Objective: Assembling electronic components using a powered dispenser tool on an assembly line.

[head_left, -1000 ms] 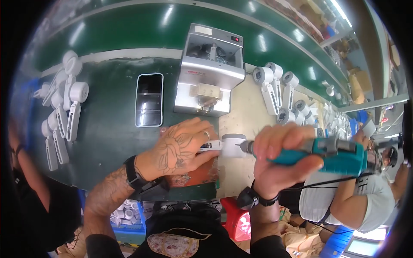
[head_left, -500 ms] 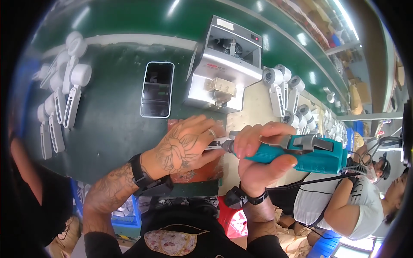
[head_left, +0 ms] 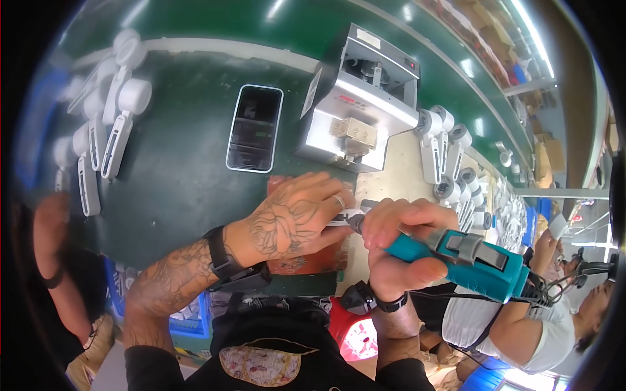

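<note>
My left hand (head_left: 290, 218) is closed on a white slotted part (head_left: 340, 218), pressing it down over a worn red block (head_left: 303, 264) on the bench. Most of that part is hidden under my fingers. In my right hand (head_left: 404, 244) is a teal electric screwdriver (head_left: 486, 267), gripped near its front end. It lies almost level, its tip (head_left: 357, 223) up against the white part and its corded rear slanting down to the right.
A phone (head_left: 254, 130) lies beyond my left hand, beside a metal machine (head_left: 365, 98). White round-headed units stand in groups at left (head_left: 117, 143) and right (head_left: 430, 153). A co-worker's hand (head_left: 52, 225) touches the left group. A blue crate (head_left: 208, 313) sits below the bench edge.
The screwdriver's rear end has dipped lower while its tip stays at the white part. A co-worker's hand has come up to the white units at left. The whole view has shifted slightly.
</note>
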The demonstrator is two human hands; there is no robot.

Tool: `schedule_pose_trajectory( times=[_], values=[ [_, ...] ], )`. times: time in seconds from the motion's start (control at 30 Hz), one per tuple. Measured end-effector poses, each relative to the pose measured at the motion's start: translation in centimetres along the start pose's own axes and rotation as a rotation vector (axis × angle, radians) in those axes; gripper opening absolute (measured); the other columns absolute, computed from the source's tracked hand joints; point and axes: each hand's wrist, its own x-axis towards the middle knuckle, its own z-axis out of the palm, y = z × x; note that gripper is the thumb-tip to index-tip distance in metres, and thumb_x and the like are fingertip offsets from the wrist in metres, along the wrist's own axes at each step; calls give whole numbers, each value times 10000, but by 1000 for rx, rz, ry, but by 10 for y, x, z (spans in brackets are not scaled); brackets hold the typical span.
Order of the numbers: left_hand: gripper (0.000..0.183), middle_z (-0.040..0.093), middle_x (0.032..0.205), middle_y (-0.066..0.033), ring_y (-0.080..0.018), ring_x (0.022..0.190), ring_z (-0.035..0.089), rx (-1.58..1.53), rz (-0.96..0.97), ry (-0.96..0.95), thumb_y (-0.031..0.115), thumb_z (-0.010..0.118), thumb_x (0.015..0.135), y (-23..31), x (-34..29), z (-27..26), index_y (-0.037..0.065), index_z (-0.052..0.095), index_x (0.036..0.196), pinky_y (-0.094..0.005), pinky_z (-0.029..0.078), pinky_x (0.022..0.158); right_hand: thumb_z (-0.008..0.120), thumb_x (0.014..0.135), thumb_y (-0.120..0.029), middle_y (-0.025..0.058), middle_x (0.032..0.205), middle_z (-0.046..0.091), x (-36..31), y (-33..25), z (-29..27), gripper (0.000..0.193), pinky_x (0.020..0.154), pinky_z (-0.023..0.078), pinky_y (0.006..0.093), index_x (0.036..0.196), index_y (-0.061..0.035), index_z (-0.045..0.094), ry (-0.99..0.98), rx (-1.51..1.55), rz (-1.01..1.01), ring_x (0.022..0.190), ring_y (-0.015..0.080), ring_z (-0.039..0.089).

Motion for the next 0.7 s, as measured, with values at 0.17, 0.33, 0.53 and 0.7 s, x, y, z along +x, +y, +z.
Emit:
schedule_pose_trajectory(
  times=[0.17,0.33,0.53,0.7],
  values=[
    [342,589,1023,-104,-294,952,580,9,6,23,213,754,757,-2,-1,3,28,615,1008,-397,489,800,469,853,-742,34,617,449,1,2,-1,715,464,395,295,1027,-50,430,-11,24,-25,476,150,448],
    [325,584,1010,-93,-287,941,576,4,0,31,210,756,751,-4,-2,5,30,619,985,-397,490,799,473,865,-724,32,619,449,0,5,-1,707,476,406,297,1043,-42,428,-43,-18,-18,490,154,463],
    [307,583,1012,-88,-284,940,575,13,11,10,207,749,753,-4,-2,2,34,620,971,-395,489,796,501,867,-700,49,637,487,-4,10,1,708,485,412,307,1074,-26,436,-95,-126,42,505,170,480],
    [288,582,1009,-91,-286,929,576,6,12,30,209,741,768,-2,-1,3,38,617,963,-394,489,793,496,861,-719,42,621,473,2,10,1,734,445,388,289,1071,-17,462,-64,34,-105,478,159,459]
  ],
)
